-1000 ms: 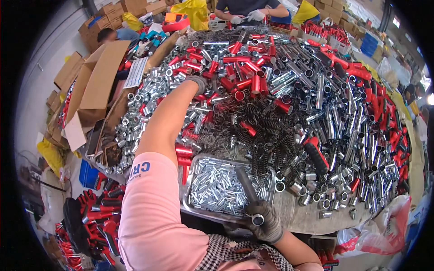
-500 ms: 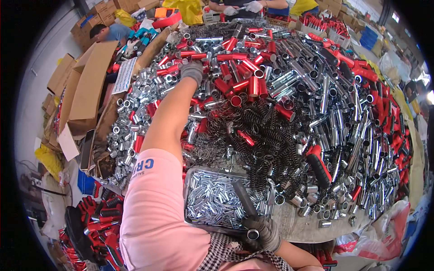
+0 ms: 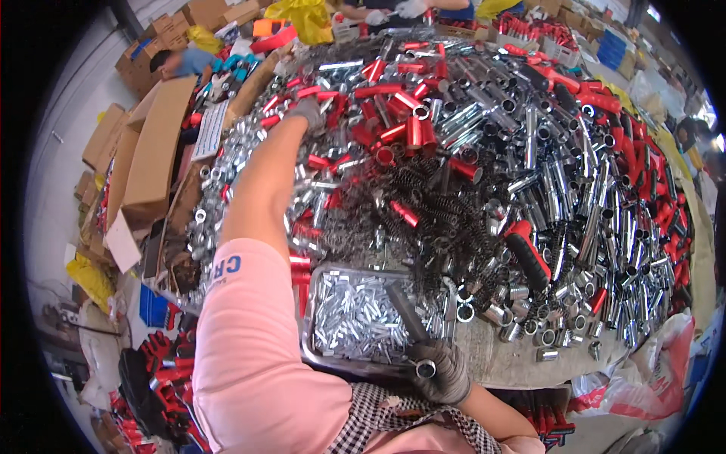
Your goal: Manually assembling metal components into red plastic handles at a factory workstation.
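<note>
1. Grey knit covered the left hand [image 3: 308, 113], which was stretched far over the heap to the red tubes [image 3: 393, 132]; its fingers curled down into the pile, and whether they pinched anything I could not tell.
2. The right hand [image 3: 440, 371], also gloved, was clamped on a dark steel tube [image 3: 406, 312] at its near open end, the shaft slanting up over the metal tray [image 3: 311, 349] of small bright parts [image 3: 355, 314].
3. Black springs [image 3: 439, 212] lay tangled mid-table, with chrome sleeves [image 3: 560, 174] beyond them.
4. To do the pick well, I judged the left hand should single out one red tube, gripped near its end, lifting clear of the springs so none snagged, while the right kept the dark tube steady.
5. Brown cardboard boxes [image 3: 155, 147] stood open at the left; a white printed sheet [image 3: 212, 130] leaned beside them; a yellow bag [image 3: 310, 17] sat at the far edge, and a red-and-white plastic bag [image 3: 643, 382] lay at lower right.
</note>
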`<state>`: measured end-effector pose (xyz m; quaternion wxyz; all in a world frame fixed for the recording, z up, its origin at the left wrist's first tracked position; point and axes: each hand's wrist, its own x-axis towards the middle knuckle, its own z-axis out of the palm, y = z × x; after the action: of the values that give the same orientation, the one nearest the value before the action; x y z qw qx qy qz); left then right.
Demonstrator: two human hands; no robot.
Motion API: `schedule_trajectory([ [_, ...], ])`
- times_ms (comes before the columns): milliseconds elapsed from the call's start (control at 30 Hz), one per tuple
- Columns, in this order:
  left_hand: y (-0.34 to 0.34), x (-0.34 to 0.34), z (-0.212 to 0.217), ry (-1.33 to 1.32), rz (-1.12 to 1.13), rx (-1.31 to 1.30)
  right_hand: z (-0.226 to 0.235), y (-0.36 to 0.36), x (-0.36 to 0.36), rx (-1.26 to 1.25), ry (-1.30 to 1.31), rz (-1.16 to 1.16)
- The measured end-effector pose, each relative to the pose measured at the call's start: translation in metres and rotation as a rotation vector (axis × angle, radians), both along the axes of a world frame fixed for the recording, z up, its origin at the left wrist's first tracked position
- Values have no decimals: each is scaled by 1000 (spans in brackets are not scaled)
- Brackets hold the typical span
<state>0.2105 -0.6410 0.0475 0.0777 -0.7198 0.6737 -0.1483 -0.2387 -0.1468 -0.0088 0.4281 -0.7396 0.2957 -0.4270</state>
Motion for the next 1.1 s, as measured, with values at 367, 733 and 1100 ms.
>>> schedule_trajectory([
  [367,230,-60,136,696,-363,53,18,8,-2,-32,-153,-23],
  [733,426,-199,25,874,-412,262,57,52,-1,206,-425,-133],
  [1100,554,-234,45,1202,-574,24,62,100,-9,317,-406,-170],
])
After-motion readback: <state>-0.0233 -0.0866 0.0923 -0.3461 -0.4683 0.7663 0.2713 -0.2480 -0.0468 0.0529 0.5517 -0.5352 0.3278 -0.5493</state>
